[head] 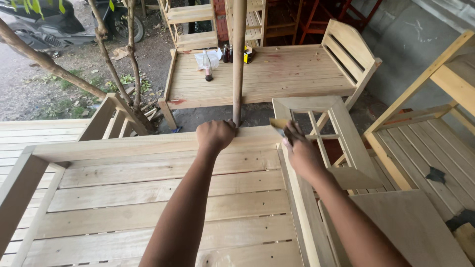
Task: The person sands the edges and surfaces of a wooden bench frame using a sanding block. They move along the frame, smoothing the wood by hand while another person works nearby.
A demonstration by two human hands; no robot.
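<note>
An unfinished slatted wooden bed frame (148, 198) lies below me, its far rail running across the view. My left hand (214, 135) grips the top edge of that far rail, fingers curled over it. My right hand (297, 148) holds a small folded piece of yellowish sandpaper (278, 123) against the frame's right corner post. Both forearms reach forward from the bottom of the view.
A wooden window frame (341, 128) leans at the right of the bed frame. Another slatted bed (267, 74) with bottles (207, 65) stands beyond, behind a vertical pole (238, 59). More wooden frames (435, 123) sit right; a tree (114, 64) and a scooter (54, 22) left.
</note>
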